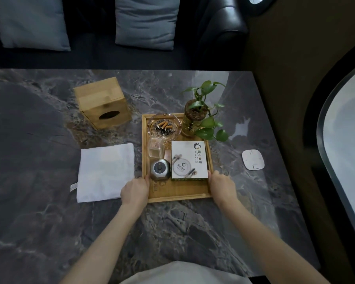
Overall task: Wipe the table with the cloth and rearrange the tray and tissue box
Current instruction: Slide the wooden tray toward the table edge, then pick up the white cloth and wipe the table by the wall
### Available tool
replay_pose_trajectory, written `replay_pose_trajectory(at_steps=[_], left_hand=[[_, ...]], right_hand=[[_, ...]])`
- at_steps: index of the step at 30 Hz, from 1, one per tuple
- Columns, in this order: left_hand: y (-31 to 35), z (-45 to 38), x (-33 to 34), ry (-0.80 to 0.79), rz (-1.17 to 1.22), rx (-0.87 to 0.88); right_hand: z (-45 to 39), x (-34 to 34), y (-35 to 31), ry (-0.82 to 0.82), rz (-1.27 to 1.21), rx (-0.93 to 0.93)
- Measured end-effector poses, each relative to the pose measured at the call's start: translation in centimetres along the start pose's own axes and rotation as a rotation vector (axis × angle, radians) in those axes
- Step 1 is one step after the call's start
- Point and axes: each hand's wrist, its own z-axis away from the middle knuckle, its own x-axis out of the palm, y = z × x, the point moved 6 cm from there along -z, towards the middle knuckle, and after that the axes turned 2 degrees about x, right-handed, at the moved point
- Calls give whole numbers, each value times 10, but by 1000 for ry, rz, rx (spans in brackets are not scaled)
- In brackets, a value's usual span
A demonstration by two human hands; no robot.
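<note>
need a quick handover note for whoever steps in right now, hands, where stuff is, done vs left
Left hand: gripping the near left edge of the wooden tray.
Right hand: gripping the near right edge of the same tray.
The tray sits on the marble table, right of centre, loaded with an ashtray, small glass bottle, metal gadget, white box and potted plant.
The folded white cloth lies just left of the tray, unheld.
The wooden tissue box stands tilted further back on the left.
Done: nothing that shows.
Left: moving the tray and tissue box; wiping may also remain.
</note>
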Motion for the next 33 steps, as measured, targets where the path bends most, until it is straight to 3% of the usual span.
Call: replay_pose_trajectory(at_steps=[8, 13, 18, 23, 28, 33], left_hand=[[0, 1, -5, -51, -13, -52], [-7, -1, -24, -72, 106, -40], [-46, 0, -70, 146, 294, -81], [-92, 5, -92, 310, 468, -201], [-129, 10, -81, 415, 578, -281], [-147, 19, -49, 359, 348, -339]], right_hand=[[-9, -10, 6, -58, 28, 31], [-5, -51, -14, 158, -201, 118], [15, -94, -86, 338, -422, -115], [17, -95, -174, 284, -478, -371], [7, -74, -236, 198, -396, -489], [-13, -29, -261, 46, -276, -492]])
